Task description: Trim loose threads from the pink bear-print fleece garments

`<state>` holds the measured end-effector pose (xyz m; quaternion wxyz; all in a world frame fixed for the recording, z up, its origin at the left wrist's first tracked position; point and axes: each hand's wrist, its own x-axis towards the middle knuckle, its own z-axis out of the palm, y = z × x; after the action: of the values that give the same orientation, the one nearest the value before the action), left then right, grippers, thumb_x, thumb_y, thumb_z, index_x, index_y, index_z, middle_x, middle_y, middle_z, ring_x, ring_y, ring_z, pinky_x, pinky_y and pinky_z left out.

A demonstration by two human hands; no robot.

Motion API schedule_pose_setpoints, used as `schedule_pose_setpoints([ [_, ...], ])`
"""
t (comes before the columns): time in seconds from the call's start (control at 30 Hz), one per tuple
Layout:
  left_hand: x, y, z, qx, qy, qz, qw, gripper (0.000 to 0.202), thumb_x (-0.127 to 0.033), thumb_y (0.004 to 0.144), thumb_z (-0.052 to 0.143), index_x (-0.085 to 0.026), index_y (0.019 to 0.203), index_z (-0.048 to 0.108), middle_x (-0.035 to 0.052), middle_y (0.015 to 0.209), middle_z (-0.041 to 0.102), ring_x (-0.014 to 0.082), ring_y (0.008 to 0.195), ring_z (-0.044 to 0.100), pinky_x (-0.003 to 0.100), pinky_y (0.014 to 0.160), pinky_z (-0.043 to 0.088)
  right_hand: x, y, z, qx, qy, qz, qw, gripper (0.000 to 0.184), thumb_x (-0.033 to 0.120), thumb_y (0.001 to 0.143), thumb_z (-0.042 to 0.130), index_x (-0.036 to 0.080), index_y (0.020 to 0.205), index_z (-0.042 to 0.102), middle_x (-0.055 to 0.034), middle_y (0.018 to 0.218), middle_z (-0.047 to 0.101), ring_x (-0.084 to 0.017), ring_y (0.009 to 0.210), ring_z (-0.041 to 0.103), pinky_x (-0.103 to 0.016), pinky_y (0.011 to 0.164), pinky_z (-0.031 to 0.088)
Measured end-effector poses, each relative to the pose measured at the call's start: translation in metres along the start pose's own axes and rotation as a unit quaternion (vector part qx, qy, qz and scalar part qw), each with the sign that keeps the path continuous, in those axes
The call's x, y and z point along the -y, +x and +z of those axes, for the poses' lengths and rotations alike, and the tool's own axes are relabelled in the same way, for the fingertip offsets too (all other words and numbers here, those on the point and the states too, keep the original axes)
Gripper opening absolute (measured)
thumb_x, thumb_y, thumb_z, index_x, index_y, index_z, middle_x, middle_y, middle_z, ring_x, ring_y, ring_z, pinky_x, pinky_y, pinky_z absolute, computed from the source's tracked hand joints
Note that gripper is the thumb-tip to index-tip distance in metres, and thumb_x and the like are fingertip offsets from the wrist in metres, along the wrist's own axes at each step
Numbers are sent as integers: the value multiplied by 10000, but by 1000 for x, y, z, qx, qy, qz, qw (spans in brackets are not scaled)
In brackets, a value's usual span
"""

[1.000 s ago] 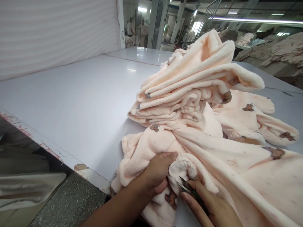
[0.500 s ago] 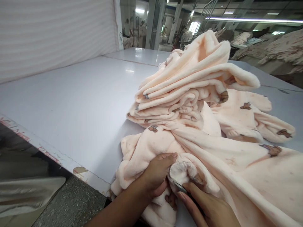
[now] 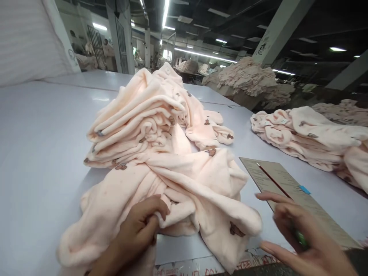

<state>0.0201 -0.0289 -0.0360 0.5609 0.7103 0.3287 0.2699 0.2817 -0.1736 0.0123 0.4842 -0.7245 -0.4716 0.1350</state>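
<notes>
A broad white tabletop (image 3: 25, 134) is lit by ceiling tubes (image 3: 205, 55), with fabric heaps (image 3: 244, 76) piled at the far right. A peach plush garment (image 3: 218, 207) printed with brown figures is bunched at the near centre, in front of a stack of folded plush pieces (image 3: 132, 122). A fold of the garment is pinched between the thumb and fingers of the left hand (image 3: 140, 226). The right hand (image 3: 310, 234) is held just right of the garment, thumb and forefinger spread; a green-and-dark object (image 3: 300, 237), largely hidden, is kept in its curled fingers. Beyond that hand, a red pencil (image 3: 273, 179) is laid on a brown board (image 3: 319, 220), and more plush garments (image 3: 304, 142) are heaped at the right.
</notes>
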Motion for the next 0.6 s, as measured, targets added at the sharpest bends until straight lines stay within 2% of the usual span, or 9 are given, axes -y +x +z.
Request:
schedule_pose_setpoints([
  [0.07,-15,-1,9,57,127,41,989,152,-212,803,443,-183,819,591,36,765,596,175,699,572,264,615,468,-5,0,3,63,23,45,997,284,367,620,767,264,848,633,0,957,640,-164,886,577,-184,741,454],
  [0.17,-27,-1,47,88,214,92,968,216,-279,763,537,-157,926,608,94,861,629,253,827,570,363,742,463,-8,-3,13,105,61,71,990,222,455,724,662,234,732,641,25,636,583,-155,629,564,-215,604,471],
  [0.23,-25,1,81,61,222,145,962,451,-389,681,646,-117,1036,594,156,978,623,333,918,553,473,829,434,-8,-8,17,107,93,91,986,270,506,734,636,236,735,631,30,621,585,-159,610,577,-228,590,485],
  [0.3,-20,2,113,1,208,185,961,719,-473,588,713,-67,1154,538,214,1069,585,396,993,513,544,875,393,-6,-16,17,106,125,115,980,305,540,718,639,249,811,638,28,646,627,-175,641,618,-247,617,506],
  [0.37,-15,1,135,-57,175,193,964,737,-417,586,702,-40,1188,506,235,1079,559,404,1007,497,538,862,401,-5,-24,16,106,149,132,974,350,566,694,653,266,874,638,27,663,649,-180,659,636,-256,635,518],
  [0.43,-15,-1,145,-100,136,180,969,525,-280,633,600,-59,1105,542,205,983,565,357,938,518,477,802,431,-5,-30,15,102,160,140,972,351,577,684,658,268,849,635,28,648,630,-168,633,619,-246,612,516],
  [0.5,-21,-3,141,-122,87,170,974,363,-197,660,493,-107,1006,556,155,900,567,295,865,530,402,762,431,-6,-32,12,96,162,139,972,316,554,685,670,252,754,610,37,603,572,-139,573,567,-211,554,490],
  [0.53,-25,-3,136,-118,55,160,978,299,-181,683,460,-130,961,557,127,867,570,261,827,531,362,748,423,-7,-31,11,93,163,136,973,308,536,692,672,242,715,588,43,589,541,-121,546,535,-192,528,470],
  [0.6,-34,-2,120,-68,-27,101,992,193,-192,736,426,-161,861,571,64,776,570,199,734,515,285,681,395,-9,-26,9,89,166,125,974,296,504,728,651,230,690,546,54,584,490,-97,516,481,-166,497,434],
])
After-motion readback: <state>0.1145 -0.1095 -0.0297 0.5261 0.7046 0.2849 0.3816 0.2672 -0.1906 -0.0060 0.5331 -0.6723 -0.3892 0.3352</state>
